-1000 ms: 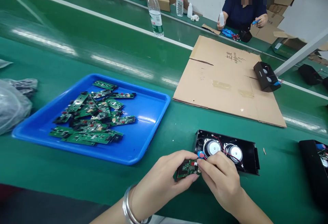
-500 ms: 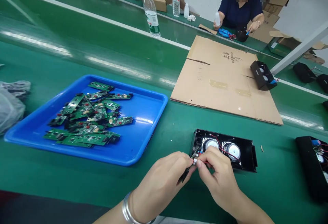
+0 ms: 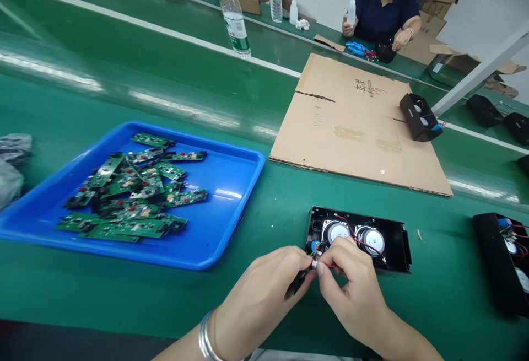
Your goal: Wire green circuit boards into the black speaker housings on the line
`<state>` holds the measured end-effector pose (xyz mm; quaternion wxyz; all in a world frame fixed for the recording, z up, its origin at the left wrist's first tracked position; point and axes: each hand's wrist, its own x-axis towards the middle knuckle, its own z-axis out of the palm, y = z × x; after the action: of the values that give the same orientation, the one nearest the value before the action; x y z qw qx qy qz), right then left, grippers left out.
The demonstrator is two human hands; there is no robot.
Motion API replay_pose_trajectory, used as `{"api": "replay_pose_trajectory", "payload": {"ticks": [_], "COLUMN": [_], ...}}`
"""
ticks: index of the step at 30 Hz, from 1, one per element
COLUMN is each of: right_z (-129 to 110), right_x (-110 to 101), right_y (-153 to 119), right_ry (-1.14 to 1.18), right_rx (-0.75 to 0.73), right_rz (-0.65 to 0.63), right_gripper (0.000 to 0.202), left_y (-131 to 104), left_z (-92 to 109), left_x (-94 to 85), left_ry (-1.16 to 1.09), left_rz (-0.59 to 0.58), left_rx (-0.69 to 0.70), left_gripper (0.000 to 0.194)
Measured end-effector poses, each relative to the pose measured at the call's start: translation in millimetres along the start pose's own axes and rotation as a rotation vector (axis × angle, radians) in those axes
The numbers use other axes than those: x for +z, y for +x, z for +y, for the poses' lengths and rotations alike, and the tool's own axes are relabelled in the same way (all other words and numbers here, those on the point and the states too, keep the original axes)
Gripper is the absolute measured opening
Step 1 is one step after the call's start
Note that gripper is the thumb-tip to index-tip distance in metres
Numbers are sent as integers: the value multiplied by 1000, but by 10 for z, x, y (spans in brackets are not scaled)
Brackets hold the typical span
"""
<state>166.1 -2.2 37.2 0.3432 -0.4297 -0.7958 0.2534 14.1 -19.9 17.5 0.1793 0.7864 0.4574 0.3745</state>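
Note:
My left hand (image 3: 258, 295) pinches a small circuit board (image 3: 298, 281), turned edge-on so only its dark side shows. My right hand (image 3: 351, 289) grips a white connector (image 3: 316, 265) on red wires, pressed against that board. The wires run up into an open black speaker housing (image 3: 359, 239) with two round speakers, lying just beyond my fingers. A metal bangle sits on my left wrist.
A blue tray (image 3: 231, 184) with several green circuit boards lies to the left. Flattened cardboard (image 3: 355, 124) carries another black speaker unit (image 3: 419, 117). A further housing (image 3: 502, 262) is at the right edge. Water bottles (image 3: 233, 14) stand behind. A person works across the green belt.
The board, seen face-up a second ago, is now turned edge-on in my left hand. My right hand has kept the connector pressed to it. The view shifted slightly rightward.

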Motion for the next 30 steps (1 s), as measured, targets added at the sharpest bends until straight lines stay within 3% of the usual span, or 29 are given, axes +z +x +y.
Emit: {"api": "replay_pose_trajectory", "payload": {"ticks": [13,17,20,23,25,30], "right_z": [-32,-40,60,286,451,660], "right_x": [59,0,-228,-495,-592,-485], "right_y": [-31,-1,-34,-139,-207,-254], "right_ry": [-109,-68,-88,-417,-670,-789], "right_rx": [-30,-5,74,273,342,194], "right_rz": [-45,-121,-203,-149,-189,-376], "right_gripper": [23,26,20,14,8,16], "left_y": [19,33,13,-42,-75,-64], "left_z": [40,47,23,-32,-65,-62], "left_x": [-22,-42,-117,-187,-205,-158], "left_ry": [95,48,-16,-96,-167,-280], "left_rz": [-13,25,42,26,0,-118], "left_rx": [76,-31,-127,-274,-374,-487], "left_gripper": [23,17,12,20,21,21]}}
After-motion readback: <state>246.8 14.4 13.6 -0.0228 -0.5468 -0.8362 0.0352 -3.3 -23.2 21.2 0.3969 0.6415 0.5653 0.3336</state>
